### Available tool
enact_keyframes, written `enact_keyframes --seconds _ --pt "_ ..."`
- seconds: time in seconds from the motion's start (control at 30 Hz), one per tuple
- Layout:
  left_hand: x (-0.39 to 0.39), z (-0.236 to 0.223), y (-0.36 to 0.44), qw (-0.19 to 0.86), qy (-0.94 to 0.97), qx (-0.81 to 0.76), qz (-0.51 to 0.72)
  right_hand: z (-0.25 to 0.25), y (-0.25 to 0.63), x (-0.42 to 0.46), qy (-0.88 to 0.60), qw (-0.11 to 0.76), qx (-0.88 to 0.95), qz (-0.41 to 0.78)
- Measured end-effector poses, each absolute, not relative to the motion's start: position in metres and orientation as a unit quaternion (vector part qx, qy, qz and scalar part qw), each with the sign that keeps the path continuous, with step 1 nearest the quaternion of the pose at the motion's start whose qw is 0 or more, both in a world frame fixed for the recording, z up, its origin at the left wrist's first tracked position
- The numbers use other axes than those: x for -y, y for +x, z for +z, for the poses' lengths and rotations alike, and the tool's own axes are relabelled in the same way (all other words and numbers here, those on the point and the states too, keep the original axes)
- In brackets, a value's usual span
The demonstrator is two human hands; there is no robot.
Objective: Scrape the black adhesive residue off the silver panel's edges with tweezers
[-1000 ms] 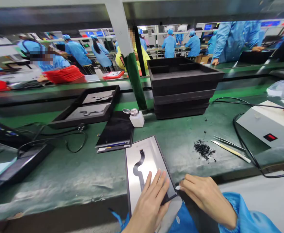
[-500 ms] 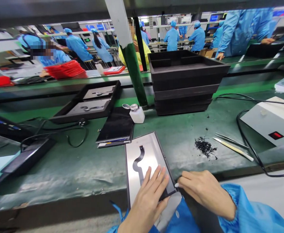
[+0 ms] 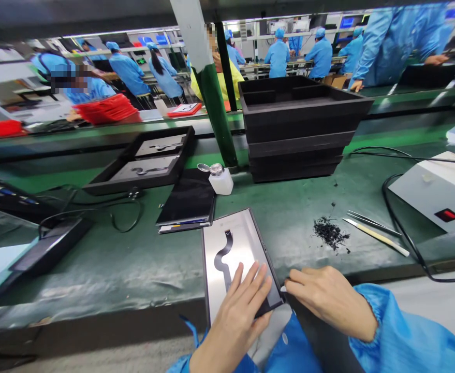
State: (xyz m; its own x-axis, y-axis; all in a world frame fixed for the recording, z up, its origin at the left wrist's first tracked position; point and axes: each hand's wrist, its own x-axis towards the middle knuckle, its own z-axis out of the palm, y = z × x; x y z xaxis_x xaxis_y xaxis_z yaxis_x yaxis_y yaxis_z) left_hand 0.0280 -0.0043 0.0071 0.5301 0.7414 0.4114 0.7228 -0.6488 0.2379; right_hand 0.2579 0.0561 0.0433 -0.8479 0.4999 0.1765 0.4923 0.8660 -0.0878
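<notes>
A display panel (image 3: 215, 243) with a silvery back and a curved dark flex cable (image 3: 223, 255) lies over the bench's front edge, its near end past the edge. My left hand (image 3: 239, 305) rests flat on its lower right part, fingers stretched out. Beside the panel's lower right corner, my right hand (image 3: 325, 298) is closed in a pinch. A small white thing (image 3: 283, 288) pokes out from its fingertips against the panel's side edge; most of it is hidden, so its kind is unclear.
A white pump bottle (image 3: 221, 181) with its lid up stands by stacked dark panels (image 3: 186, 199). Black trays (image 3: 305, 124) are piled behind. To the right are black scraps (image 3: 330, 232), tweezers (image 3: 375, 223), a yellow-handled knife (image 3: 377, 237) and a grey box (image 3: 437, 189) with cables. Co-workers sit beyond.
The view has tilted slightly downward, so the bench things sit a little higher. Both hands keep almost the same places at the panel, the right one still pinching at its corner.
</notes>
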Motion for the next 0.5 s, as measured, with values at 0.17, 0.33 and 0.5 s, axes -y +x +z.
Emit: enact_keyframes --seconds 0.17,0.33,0.5 --pt "0.0044 0.0081 0.0283 0.015 0.874 -0.419 0.245 0.0452 0.2583 -0.0574 -0.244 0.1 0.964 0.025" --pt "0.0043 0.0087 0.0284 0.021 0.872 -0.422 0.247 0.0463 0.2574 -0.0593 -0.248 0.094 0.964 0.022" --pt "0.0049 0.008 0.0276 0.021 0.872 -0.42 0.25 0.047 0.2575 -0.0593 -0.246 0.097 0.964 0.025"
